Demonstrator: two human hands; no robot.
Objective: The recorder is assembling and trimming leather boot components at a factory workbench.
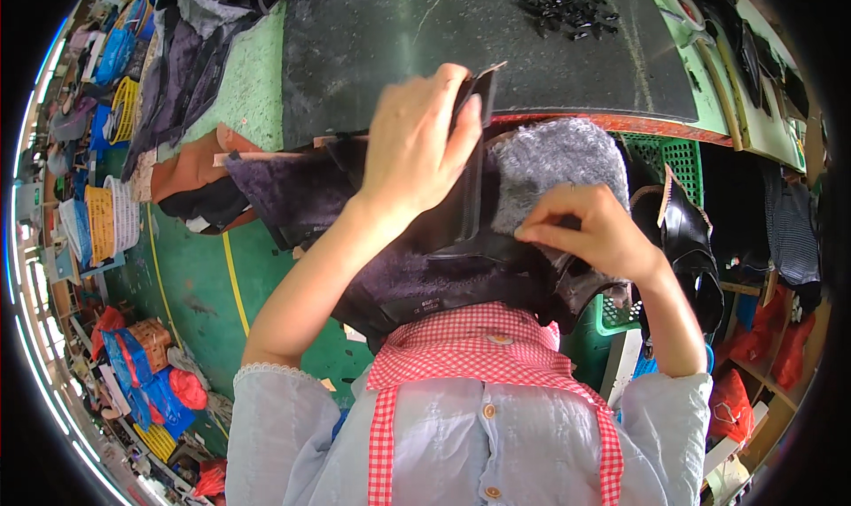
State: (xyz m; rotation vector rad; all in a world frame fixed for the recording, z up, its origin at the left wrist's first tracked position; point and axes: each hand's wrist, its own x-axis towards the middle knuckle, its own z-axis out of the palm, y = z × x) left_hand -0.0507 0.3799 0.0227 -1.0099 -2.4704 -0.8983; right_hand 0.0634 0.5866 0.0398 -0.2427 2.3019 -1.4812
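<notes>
Head view is showing a red-checked apron nearest, with dark fur-lined pieces lying across the lap on the person's side of the dark tabletop. On that same side of the tabletop, the right hand is resting by the lower edge of a grey fur piece; its thumb and forefinger are bending together, but I cannot tell whether they are pinching anything. The left hand is reaching toward the tabletop's near edge, its fingers wrapping around the upper end of a black strip, which is hanging from there toward the lap.

The strip is looking light, bendable and perhaps slightly slippery, so a hold at each end would likely be keeping it straight. The grey fur is seeming soft and floppy, probably best taken by its border; the lap pieces are looking bulkier.

Just beyond the fur, the tabletop's reddish near edge is forming a possible snag, and a green basket is sitting below its right end. Farther off, small black pieces are occupying the tabletop's far right, so its left part is seemingly offering more room.
</notes>
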